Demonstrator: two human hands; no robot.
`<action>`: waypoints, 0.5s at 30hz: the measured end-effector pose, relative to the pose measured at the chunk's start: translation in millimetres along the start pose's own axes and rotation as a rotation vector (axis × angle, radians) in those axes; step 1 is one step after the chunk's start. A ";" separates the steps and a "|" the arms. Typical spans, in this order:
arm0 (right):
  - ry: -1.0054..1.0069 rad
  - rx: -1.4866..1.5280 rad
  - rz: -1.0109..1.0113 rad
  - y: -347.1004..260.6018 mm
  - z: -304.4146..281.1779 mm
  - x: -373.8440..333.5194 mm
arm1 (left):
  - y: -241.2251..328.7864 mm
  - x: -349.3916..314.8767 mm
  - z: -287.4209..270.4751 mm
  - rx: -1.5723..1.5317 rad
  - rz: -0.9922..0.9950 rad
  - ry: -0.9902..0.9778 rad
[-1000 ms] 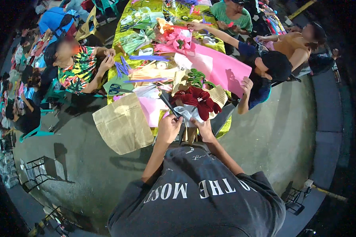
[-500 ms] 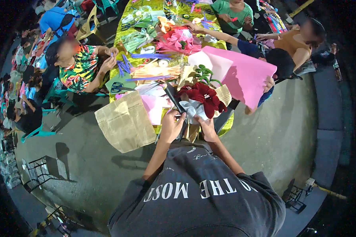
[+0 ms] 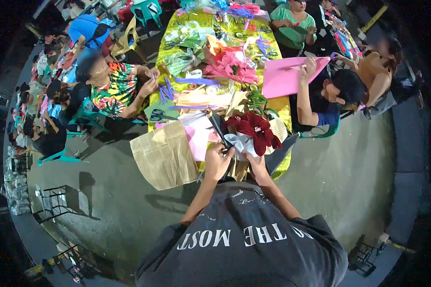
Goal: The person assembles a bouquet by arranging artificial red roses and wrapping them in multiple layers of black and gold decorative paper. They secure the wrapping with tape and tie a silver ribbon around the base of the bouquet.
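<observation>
A bouquet with dark red fuzzy flowers point(image 3: 256, 131) and a white paper wrap point(image 3: 242, 142) is held upright over the table's near edge. My left hand point(image 3: 219, 160) is closed at its left side, gripping a long dark piece of wrapping paper point(image 3: 216, 128) that stands up at a slant. My right hand point(image 3: 255, 166) closes round the lower right of the bouquet, fingers partly behind the white wrap. Dark paper point(image 3: 280, 158) spreads behind the bouquet on the right. A brown printed paper sheet point(image 3: 164, 155) hangs over the table edge, left of my left hand.
The yellow-covered table point(image 3: 281, 107) bears pink flowers point(image 3: 234, 69), orange and purple stems, green scissors paper point(image 3: 159, 112) and green curled stems point(image 3: 256, 101). At right a person holds a pink sheet point(image 3: 285, 79); at left sits one in a colourful shirt point(image 3: 117, 88).
The view has shifted, so the scene sits further right and lower. The neighbour at right has lifted and folded back the pink sheet. My hands keep their hold on the bouquet.
</observation>
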State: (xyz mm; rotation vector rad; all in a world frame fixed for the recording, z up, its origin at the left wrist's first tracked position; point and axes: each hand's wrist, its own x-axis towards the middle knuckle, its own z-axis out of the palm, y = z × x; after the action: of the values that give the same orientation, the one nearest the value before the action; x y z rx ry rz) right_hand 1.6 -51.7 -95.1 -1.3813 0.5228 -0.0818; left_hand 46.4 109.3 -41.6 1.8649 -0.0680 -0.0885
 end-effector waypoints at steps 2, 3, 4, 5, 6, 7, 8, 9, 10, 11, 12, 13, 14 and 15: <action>-0.049 0.048 -0.090 -8.7 4.9 4.2 | -14.8 -0.1 5.8 -0.008 -0.010 0.058; -0.067 0.065 -0.108 -11.7 4.8 7.9 | -23.3 2.8 11.0 -0.026 -0.011 0.074; -0.075 0.083 -0.121 -9.8 0.4 11.4 | -18.5 3.5 17.6 -0.064 -0.001 0.092; -0.068 0.031 -0.110 -9.1 -5.4 16.5 | -13.4 4.1 25.4 -0.103 0.009 0.111; -0.080 0.047 -0.120 -8.5 -11.4 21.2 | -8.9 5.1 30.8 -0.141 0.018 0.131; -0.097 0.064 -0.122 -6.1 -15.3 23.1 | -8.1 3.0 32.4 -0.058 0.017 0.126; -0.116 0.080 -0.124 -6.4 -18.5 24.5 | -7.4 3.5 34.0 -0.059 0.025 0.133; -0.121 0.016 -0.149 -1.6 -21.5 29.0 | -6.8 5.3 35.4 -0.061 0.032 0.141; -0.110 -0.005 -0.100 0.2 -24.5 29.2 | -4.9 2.8 38.1 -0.064 0.029 0.147; -0.100 -0.026 -0.051 1.6 -27.1 30.9 | -3.0 0.5 40.9 -0.046 0.031 0.133; -0.104 -0.021 -0.037 3.7 -29.9 30.6 | -1.1 -1.2 43.6 -0.028 0.032 0.117; -0.109 -0.013 -0.026 1.7 -31.0 32.0 | 4.4 -0.3 44.7 -0.007 0.039 0.101; -0.126 0.024 -0.051 0.2 -32.8 31.5 | 9.9 -0.9 46.0 0.014 0.046 0.083; -0.141 0.061 -0.075 -1.4 -34.6 31.0 | 16.2 -2.3 51.5 0.040 0.053 0.127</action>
State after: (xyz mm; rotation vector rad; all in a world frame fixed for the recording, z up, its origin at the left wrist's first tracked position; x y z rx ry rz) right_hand 15.5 -94.5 -106.5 -1.3361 0.3485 -0.0599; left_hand 39.2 55.8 -41.0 1.9028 -0.0320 0.0682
